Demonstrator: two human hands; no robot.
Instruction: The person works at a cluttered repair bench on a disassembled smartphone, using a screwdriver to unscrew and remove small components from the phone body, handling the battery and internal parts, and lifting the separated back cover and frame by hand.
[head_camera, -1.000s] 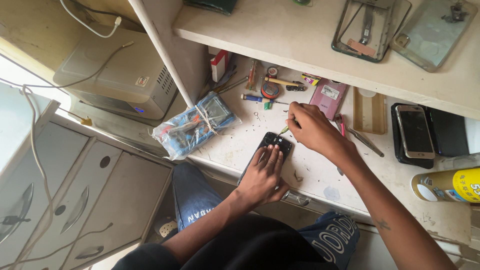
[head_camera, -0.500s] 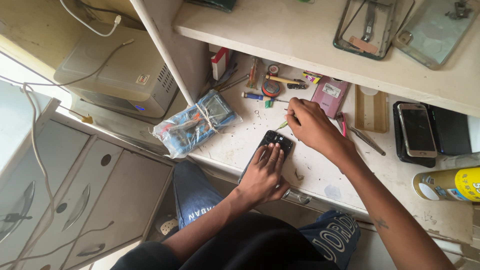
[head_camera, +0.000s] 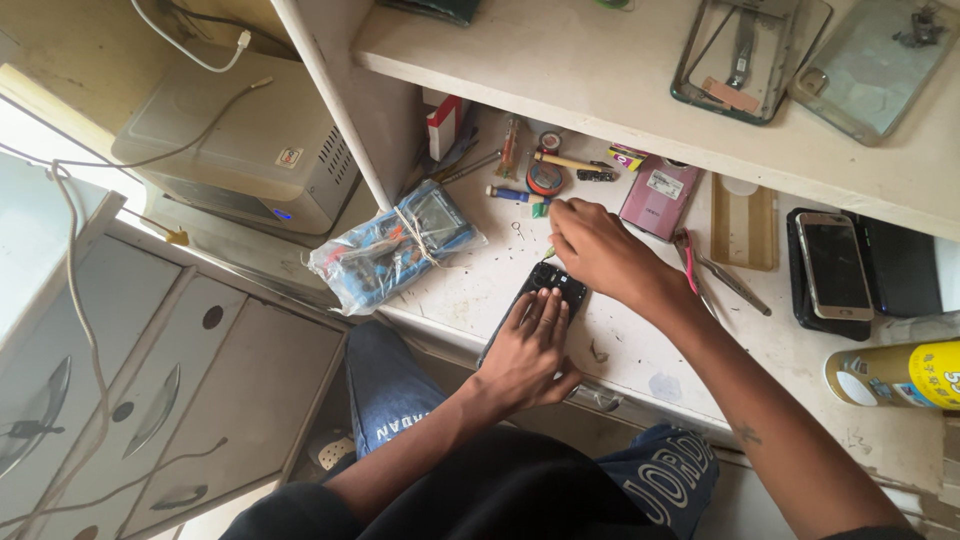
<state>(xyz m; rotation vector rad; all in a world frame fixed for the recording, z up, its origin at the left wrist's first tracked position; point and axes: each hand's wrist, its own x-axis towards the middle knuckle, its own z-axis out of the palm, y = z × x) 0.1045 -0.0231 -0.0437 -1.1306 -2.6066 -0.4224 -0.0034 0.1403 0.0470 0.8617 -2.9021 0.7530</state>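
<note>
A black phone lies flat on the white workbench, near its front edge. My left hand rests palm down on the phone's lower part, fingers spread, pressing it to the bench. My right hand hovers over the phone's top end, fingers pinched on a thin tool with a green handle whose tip I cannot see. Most of the phone is hidden under the two hands.
A plastic-wrapped multimeter lies left of the phone. Small tools and a tape roll sit behind, with a pink phone, tweezers, more phones and a yellow can to the right. A shelf overhangs above.
My right hand has stayed over the phone's top end, shifting only slightly. My left hand keeps pressing on the phone.
</note>
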